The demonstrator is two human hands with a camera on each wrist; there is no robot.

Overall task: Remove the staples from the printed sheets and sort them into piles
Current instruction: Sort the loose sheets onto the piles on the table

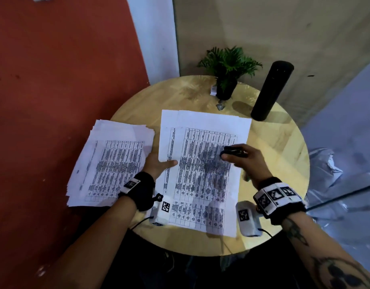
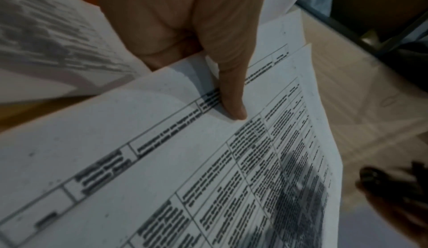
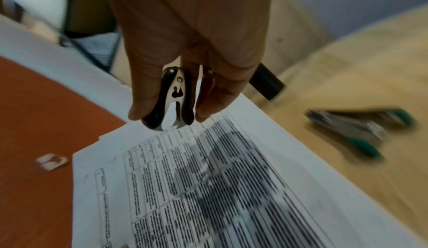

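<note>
1. Printed sheets point(image 1: 202, 170) lie in the middle of the round tabletop point(image 1: 284, 147), at least two of them fanned slightly apart, their near ends reaching toward the near edge.
2. My left hand point(image 1: 157, 165) has the left edge of the top sheet: the thumb lies flat on the printed side and the other fingers are tucked beneath, out of sight, with that edge lifted a little off the sheet under it.
3. My right hand point(image 1: 246, 161) hangs over the right part of the sheets, thumb and fingers pinching a black staple remover point(image 3: 171, 98); its metal claws point down, and I cannot tell whether they meet the paper.
4. Whether any staple is left in these sheets I cannot tell.
5. At the left edge of the tabletop a second pile of sheets point(image 1: 111, 161) overhangs the rim, just beside my left hand.
6. At the far edge stands a small potted plant point(image 1: 227, 74), and a tall black cylinder point(image 1: 271, 90) stands to its right.
7. In the right wrist view, a green-handled stapler point(image 3: 361, 131) lies on the wood near the sheets' edge, blurred.
8. A small white scrap point(image 3: 52, 161) lies on the red floor point(image 1: 54, 101).
</note>
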